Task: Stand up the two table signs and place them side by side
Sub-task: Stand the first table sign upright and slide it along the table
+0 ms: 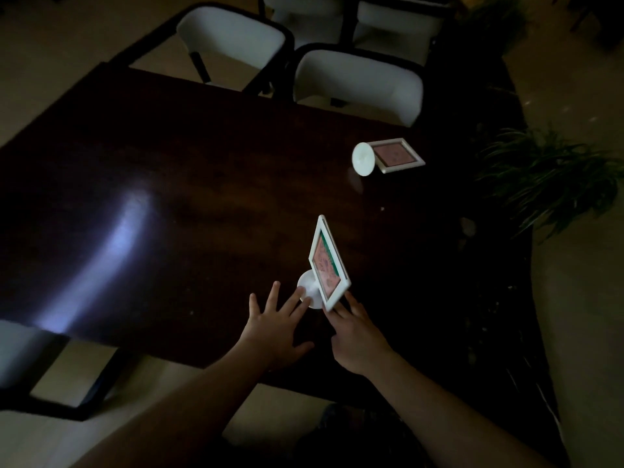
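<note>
Two white-framed table signs with round white bases are on the dark wooden table [169, 184]. The near sign [327, 265] stands upright on its base near the front edge, its pink card facing right. My left hand [280, 329] is spread flat with fingertips touching the base. My right hand [358, 339] has its fingertips at the frame's lower corner. I cannot tell whether they grip it. The far sign [393, 156] lies on its side at the back right, its base turned toward me.
White chairs with black frames [358, 82] stand along the far side, and another chair [23, 352] is at the near left corner. Green potted plants [547, 177] border the table's right side. The room is dim.
</note>
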The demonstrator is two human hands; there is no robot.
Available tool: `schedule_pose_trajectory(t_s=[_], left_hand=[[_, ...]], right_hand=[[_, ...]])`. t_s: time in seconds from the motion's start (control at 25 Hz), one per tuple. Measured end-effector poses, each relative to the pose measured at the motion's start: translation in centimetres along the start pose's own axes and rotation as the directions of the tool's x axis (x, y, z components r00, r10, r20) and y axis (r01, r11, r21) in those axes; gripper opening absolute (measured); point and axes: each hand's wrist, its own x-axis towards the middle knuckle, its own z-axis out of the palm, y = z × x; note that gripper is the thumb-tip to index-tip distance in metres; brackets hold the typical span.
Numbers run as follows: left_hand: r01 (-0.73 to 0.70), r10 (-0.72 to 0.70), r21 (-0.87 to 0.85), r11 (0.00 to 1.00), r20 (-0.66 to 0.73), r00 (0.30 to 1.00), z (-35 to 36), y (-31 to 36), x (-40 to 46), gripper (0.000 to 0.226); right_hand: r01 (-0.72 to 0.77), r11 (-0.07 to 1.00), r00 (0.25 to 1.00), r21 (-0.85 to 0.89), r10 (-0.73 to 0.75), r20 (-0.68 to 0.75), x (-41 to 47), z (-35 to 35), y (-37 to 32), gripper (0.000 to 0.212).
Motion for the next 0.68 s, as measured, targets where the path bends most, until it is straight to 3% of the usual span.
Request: schedule_pose_trajectory(t_s=[0.68], left_hand=[[0.100, -0.106, -0.082, 0.992, -0.070, 0.992, 3.3, -21.0, -11.6, 0.093]], right_hand=[[0.070, 0.993, 0.996, -0.092, -0.064, 0.065, 8.2, 5.3, -21.8, 0.076]])
